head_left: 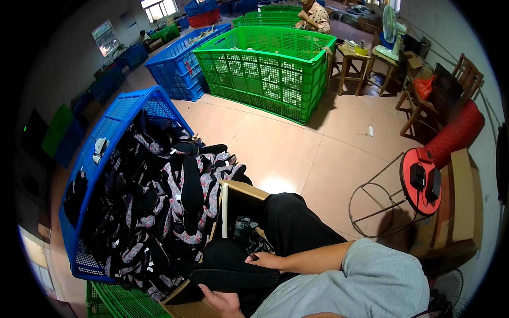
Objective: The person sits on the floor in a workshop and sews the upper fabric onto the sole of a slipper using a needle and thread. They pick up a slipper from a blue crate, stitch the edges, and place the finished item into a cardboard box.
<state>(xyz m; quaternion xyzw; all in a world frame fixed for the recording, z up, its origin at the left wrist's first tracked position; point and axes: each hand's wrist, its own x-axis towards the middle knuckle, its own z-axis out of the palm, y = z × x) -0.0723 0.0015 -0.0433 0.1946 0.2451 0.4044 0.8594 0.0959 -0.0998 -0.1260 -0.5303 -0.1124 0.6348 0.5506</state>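
In my lap lies a black-soled shoe [236, 280], its dark sole turned partly up. My left hand [221, 300] grips it from the near side, thumb at its edge and the other fingers mostly hidden. Over the shoe's far side, my right hand [266, 261] is closed, with something small and dark at its fingertips that I cannot make out. To my left, a heap of floral cloth shoes [175, 199] with black soles spills from a tipped blue crate [119, 114]. Small white tags show on several of them.
An open cardboard box [245, 189] with dark items stands before my knees. Farther off are a large green crate [265, 79] and a blue crate [177, 69]. A red round stool [411, 183] holds black devices at right. Another person [316, 17] is at the back.
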